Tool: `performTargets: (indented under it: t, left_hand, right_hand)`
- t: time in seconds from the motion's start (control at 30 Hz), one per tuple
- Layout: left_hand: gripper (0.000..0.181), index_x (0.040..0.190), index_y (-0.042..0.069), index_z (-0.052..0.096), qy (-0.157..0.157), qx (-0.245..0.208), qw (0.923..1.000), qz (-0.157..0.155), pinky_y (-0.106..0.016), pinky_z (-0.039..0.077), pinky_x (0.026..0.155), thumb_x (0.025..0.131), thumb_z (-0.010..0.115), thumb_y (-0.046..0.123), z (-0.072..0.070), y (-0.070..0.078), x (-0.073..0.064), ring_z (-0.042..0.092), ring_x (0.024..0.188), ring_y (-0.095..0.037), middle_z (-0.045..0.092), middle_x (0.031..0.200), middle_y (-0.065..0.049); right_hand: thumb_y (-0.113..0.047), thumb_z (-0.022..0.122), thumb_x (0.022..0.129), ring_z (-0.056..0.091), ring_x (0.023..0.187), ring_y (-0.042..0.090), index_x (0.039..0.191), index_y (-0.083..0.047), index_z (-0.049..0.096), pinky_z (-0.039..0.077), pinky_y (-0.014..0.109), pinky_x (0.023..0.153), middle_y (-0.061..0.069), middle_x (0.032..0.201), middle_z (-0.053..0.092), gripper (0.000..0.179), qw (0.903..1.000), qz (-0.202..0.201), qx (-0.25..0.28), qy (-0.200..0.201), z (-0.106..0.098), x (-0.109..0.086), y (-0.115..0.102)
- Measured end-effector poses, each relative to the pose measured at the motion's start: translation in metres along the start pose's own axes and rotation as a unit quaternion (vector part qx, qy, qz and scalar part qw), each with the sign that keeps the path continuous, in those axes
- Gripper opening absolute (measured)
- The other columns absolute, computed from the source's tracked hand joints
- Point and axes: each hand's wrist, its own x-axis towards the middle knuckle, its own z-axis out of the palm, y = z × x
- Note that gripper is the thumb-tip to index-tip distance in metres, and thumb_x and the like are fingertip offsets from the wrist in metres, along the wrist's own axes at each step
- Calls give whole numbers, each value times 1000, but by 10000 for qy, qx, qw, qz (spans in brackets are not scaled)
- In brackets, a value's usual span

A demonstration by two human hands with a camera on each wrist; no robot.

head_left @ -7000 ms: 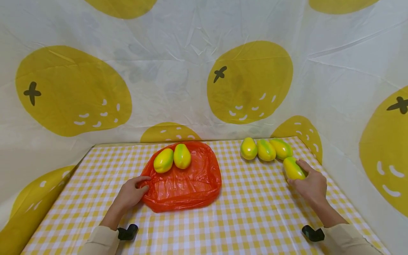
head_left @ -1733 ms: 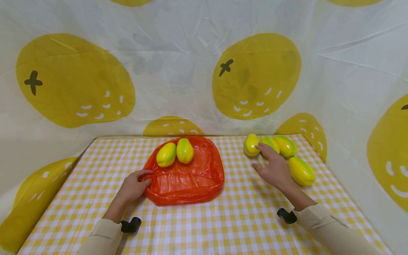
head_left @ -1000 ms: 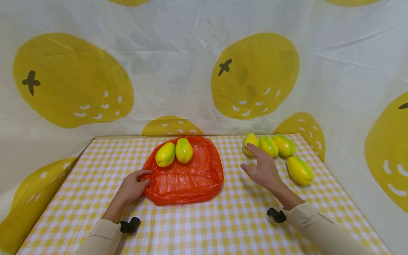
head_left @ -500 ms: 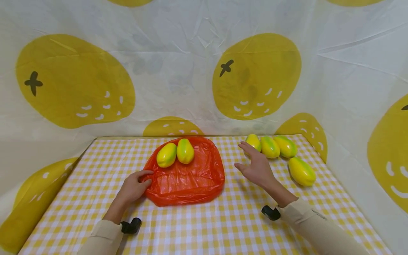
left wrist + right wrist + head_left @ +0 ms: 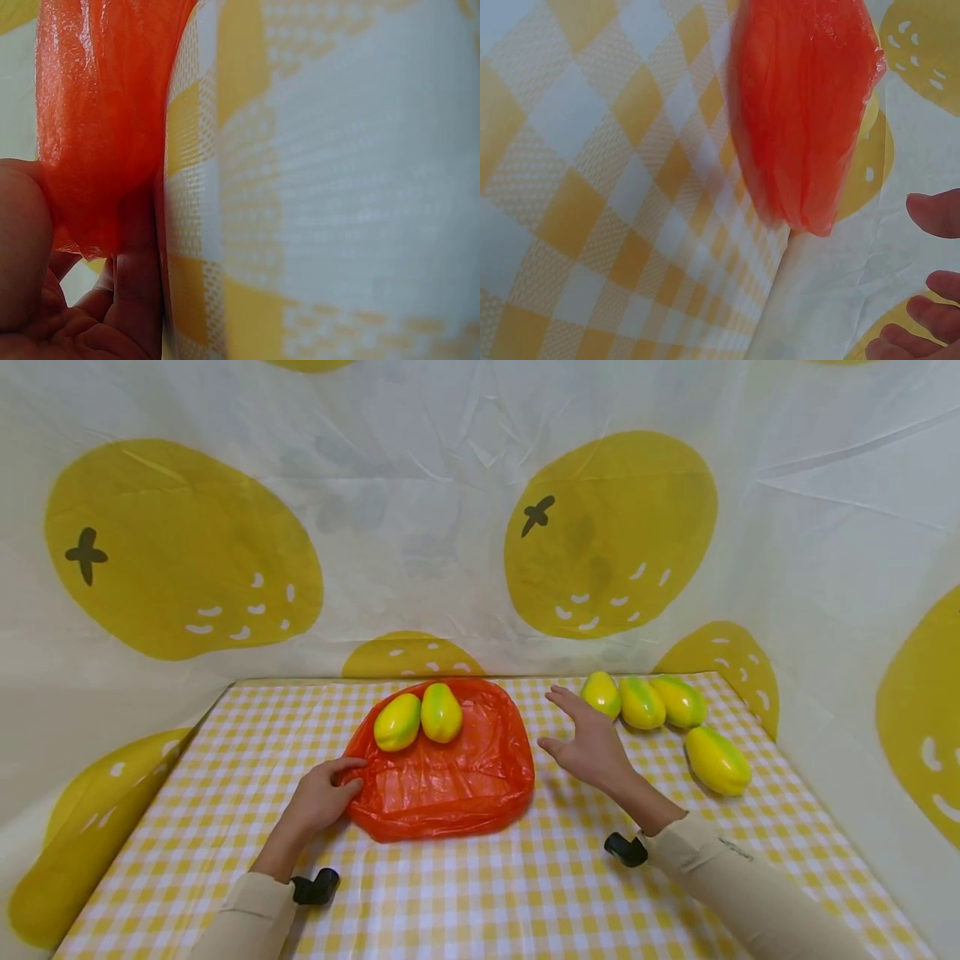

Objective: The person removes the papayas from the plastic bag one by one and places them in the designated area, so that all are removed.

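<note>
A red plastic bag (image 5: 450,777) lies spread on the checked tablecloth, its rim standing up around it. Two glossy yellow-green fruits, papaya-like in shape, rest at its back left: one fruit (image 5: 397,722) leans close to the other fruit (image 5: 442,713). My left hand (image 5: 318,797) pinches the bag's left rim; the left wrist view shows red plastic (image 5: 105,97) between thumb and fingers. Just right of the bag, my right hand (image 5: 588,743) hovers with thumb and fingers spread, holding nothing. Behind it sits a fruit (image 5: 600,693), partly hidden by the hand.
More of the same fruit stand at the back right: a middle fruit (image 5: 642,703), a far fruit (image 5: 680,701) and a nearer fruit (image 5: 718,761). A white curtain (image 5: 420,543) printed with yellow fruit hangs behind the table and along its sides.
Earlier my right hand held the nearer right fruit; that fruit now lies on the tablecloth. The empty hand has since moved left toward the bag. My left hand has stayed at the rim.
</note>
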Motion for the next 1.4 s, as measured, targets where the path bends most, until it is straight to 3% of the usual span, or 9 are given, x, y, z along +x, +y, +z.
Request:
performTargets:
  t: [0.5, 0.93, 1.1, 1.4]
  left_hand:
    - [38, 137, 9, 66, 123, -21, 9998, -154, -62, 47, 109, 101, 57, 17, 2, 1, -1, 53, 128, -41, 53, 148, -26]
    - [38, 138, 10, 66, 87, -74, 9997, -199, -57, 53, 105, 102, 58, 17, 4, 0, 0, 54, 122, -39, 52, 148, -26]
    - [37, 137, 9, 66, 119, -56, 9998, -134, -59, 51, 107, 102, 58, 16, 4, 1, 0, 54, 124, -40, 53, 147, -26]
    - [37, 136, 8, 67, 162, -37, 9998, -59, -61, 48, 108, 101, 58, 15, 5, 2, -1, 55, 125, -40, 55, 146, -26]
  right_hand:
    - [-15, 82, 84, 50, 145, 41, 147, -2, 56, 45, 58, 114, 16, 158, 52, 69, 9996, -250, 160, 15, 14, 13, -17]
    - [-19, 81, 87, 46, 148, 40, 151, -4, 53, 44, 58, 115, 16, 162, 46, 71, 9983, -61, 487, -313, 26, 24, -35]
    - [-20, 82, 87, 48, 147, 40, 150, -6, 54, 46, 57, 114, 15, 162, 46, 70, 9975, -51, 582, -400, 34, 30, -41]
    - [-22, 81, 88, 43, 151, 37, 152, -7, 52, 39, 55, 121, 14, 163, 45, 72, 9949, 205, 759, -629, 48, 37, -53]
